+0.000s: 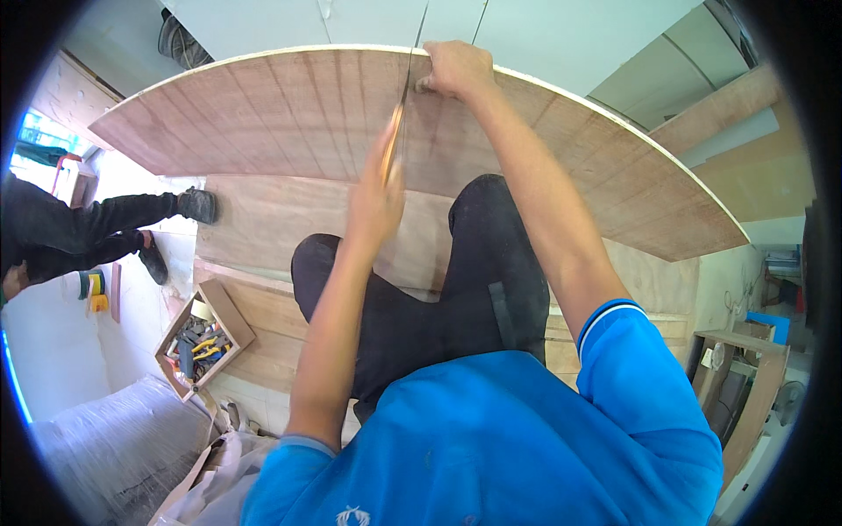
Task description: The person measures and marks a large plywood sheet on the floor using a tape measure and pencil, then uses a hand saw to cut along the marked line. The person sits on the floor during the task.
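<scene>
A long plywood board (289,105) stands tilted on edge before my knees, its pale upper edge curved by the lens. My left hand (377,206), smeared by motion, is closed round the orange handle of a handsaw (392,145). The thin dark blade, seen nearly edge-on, crosses the board's top edge; how deep it sits in the wood I cannot tell. Just right of the blade, my right hand (456,70) grips that same edge, fingers bent over onto the near face and partly hidden.
More plywood sheets (241,215) lie under and beside my legs. At left is a wooden box (241,326) of pliers and other tools. Another person's legs (96,219) reach in at far left. Plastic-wrapped material (123,438) sits lower left, a wooden frame (745,394) at right.
</scene>
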`<state>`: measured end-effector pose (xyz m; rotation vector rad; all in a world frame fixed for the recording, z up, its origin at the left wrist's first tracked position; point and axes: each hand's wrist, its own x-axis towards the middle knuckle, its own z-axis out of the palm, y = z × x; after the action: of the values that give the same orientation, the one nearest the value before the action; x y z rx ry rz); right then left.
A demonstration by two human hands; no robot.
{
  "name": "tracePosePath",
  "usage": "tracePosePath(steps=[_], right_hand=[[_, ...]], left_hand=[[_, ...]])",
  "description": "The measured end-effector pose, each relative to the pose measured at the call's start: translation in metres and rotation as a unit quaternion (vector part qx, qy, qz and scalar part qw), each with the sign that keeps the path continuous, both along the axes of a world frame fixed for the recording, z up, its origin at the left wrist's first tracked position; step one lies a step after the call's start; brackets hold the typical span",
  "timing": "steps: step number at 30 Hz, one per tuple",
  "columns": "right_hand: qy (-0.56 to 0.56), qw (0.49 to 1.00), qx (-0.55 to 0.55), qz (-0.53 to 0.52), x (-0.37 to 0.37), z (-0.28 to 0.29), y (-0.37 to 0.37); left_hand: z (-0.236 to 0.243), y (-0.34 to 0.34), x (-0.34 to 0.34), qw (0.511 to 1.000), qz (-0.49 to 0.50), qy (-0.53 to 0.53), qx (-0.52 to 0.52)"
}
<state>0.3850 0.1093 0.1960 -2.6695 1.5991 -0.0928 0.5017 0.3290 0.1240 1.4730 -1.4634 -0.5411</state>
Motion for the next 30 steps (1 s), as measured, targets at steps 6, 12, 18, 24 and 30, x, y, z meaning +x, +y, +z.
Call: tracePosePath(steps=[6, 12, 18, 24, 30], right_hand=[[-0.006, 1.000, 0.010, 0.001, -0.008, -0.008, -0.003], [-0.014, 1.000, -0.012, -0.010, -0.013, -0.013, -0.003], [0.011, 1.000, 0.024, 0.001, -0.001, -0.006, -0.023], [-0.008, 1.000, 0.001, -0.013, -0.013, -0.009, -0.008], [-0.015, 1.000, -0.015, -0.012, -0.013, -0.011, -0.008]], left_hand=[[0.002, 0.005, -0.010, 0.998, 0.025, -0.031, 0.039], [0.021, 0.120, -0.004, 0.998, -0.008, -0.045, 0.046], [-0.021, -0.008, 0.003, 0.998, 0.023, -0.030, -0.045], [0.026, 0.126, -0.007, 0.994, 0.007, -0.037, 0.104], [0.001, 0.023, -0.003, 0.998, 0.012, -0.035, 0.059]])
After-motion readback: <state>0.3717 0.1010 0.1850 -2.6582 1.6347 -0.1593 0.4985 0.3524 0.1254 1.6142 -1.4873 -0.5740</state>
